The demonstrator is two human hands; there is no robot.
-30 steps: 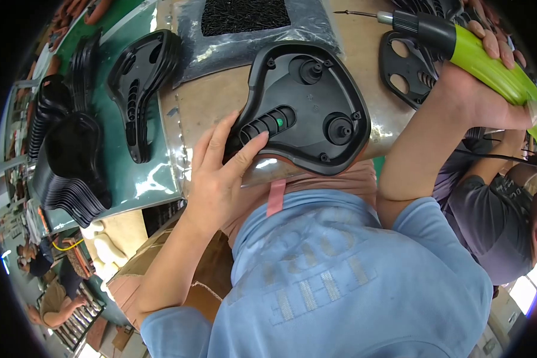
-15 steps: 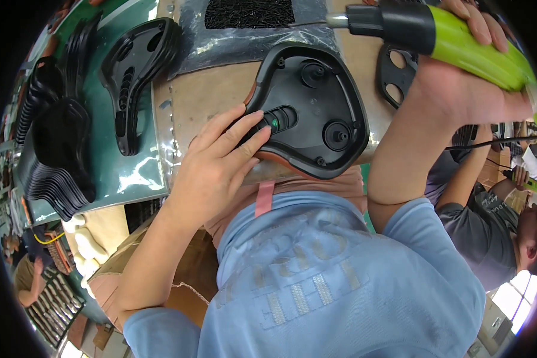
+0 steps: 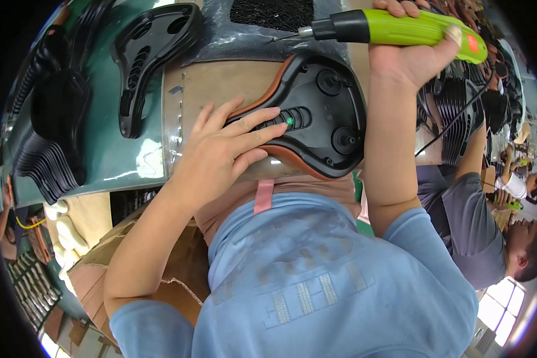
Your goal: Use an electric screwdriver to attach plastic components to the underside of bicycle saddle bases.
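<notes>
A bicycle saddle (image 3: 322, 113) lies underside up at the table's near edge, its black plastic base inside a brown cover edge. My left hand (image 3: 221, 134) rests across its narrow end, fingers spread and touching the ribbed slot with the green dot; that end is partly hidden beneath it. My right hand (image 3: 411, 56) is wrapped round a lime-green electric screwdriver (image 3: 394, 28), held above the saddle with its bit pointing left. The bit tip is over a clear plastic bag (image 3: 221, 42), near a heap of small black screws (image 3: 271, 13). Whether a screw sits on the tip, I cannot tell.
Black saddle bases (image 3: 152, 53) are stacked on the green table (image 3: 101, 155) at left, beside nested black shells (image 3: 53, 131). More black parts (image 3: 453, 113) stand at right, past the screwdriver's cable (image 3: 441, 131). A co-worker (image 3: 477, 221) sits at right.
The screwdriver has shifted left and my right forearm has turned more upright. My left hand stays on the saddle. The whole view has swung slightly.
</notes>
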